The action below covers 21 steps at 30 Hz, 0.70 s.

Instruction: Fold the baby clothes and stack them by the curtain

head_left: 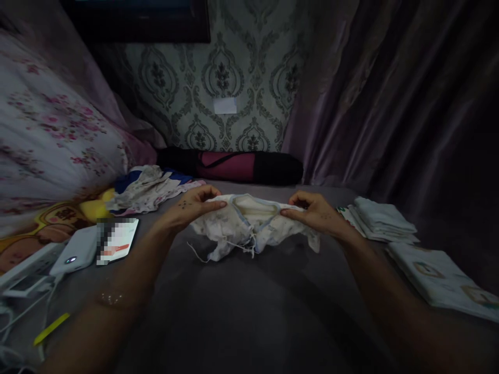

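Observation:
A small white baby shirt (268, 231) with blue neckline trim and thin tie strings hangs between my two hands, just above the grey bed surface (241, 311). Its V-shaped neck opening faces me, and the lower part is bunched and crumpled. My left hand (195, 205) pinches the shirt's left shoulder between thumb and fingers. On the other side, my right hand (312, 208) grips the right shoulder in the same way. The fingertips behind the cloth are partly hidden.
Folded white cloths (382, 218) lie at the right, with a folded printed cloth (440, 275) nearer me. Rumpled clothes (152, 187) are at the back left. A phone (120, 239), a white power bank (76, 252), cables and a power strip (31, 265) lie left. A long bag (230, 166) rests against the wall.

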Motion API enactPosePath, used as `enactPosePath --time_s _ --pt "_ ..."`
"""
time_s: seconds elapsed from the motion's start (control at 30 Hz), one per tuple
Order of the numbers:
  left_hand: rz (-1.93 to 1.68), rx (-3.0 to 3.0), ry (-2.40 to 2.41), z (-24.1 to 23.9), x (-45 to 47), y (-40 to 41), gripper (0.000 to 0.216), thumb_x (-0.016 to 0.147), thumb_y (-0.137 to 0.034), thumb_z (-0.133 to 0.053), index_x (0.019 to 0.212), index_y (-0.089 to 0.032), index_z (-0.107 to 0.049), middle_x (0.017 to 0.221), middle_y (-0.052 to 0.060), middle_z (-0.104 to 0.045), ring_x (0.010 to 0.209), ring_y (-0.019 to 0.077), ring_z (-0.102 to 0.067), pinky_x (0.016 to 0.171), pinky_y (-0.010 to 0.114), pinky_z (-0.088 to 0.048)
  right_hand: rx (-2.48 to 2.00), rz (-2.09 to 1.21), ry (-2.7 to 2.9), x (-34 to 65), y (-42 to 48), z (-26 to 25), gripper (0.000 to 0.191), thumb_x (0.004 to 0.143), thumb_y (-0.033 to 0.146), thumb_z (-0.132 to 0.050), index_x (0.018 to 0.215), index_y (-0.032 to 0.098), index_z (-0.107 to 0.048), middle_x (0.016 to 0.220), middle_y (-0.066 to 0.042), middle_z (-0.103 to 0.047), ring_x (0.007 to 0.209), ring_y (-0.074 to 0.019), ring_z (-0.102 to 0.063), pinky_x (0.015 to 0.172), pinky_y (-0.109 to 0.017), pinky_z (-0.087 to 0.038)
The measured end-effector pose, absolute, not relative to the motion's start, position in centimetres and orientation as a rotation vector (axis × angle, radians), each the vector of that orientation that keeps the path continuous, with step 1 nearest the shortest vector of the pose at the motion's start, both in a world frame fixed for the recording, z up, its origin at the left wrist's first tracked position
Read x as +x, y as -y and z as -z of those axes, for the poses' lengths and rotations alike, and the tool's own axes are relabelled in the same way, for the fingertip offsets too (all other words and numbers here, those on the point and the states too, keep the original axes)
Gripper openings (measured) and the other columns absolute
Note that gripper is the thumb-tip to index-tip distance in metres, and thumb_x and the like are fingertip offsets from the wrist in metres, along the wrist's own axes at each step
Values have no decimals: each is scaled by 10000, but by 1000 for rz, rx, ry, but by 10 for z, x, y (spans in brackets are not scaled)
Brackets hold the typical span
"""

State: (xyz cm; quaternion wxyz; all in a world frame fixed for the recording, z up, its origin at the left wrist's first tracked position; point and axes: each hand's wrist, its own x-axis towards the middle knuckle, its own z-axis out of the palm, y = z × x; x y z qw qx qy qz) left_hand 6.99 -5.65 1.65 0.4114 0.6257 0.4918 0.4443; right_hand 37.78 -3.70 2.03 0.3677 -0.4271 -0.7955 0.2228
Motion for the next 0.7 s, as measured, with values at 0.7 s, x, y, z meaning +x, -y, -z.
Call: enactPosePath --time_s 0.7 --pt "-921 2212 -1149 -87 88 29 372 702 -512 -676 788 -153 -720 733 48 -680 690 173 -618 596 244 -470 -1131 -824 2150 417 25 -96 408 650 553 -715 808 179 -752 710 -20 -685 639 -160 -607 545 -247 -439"
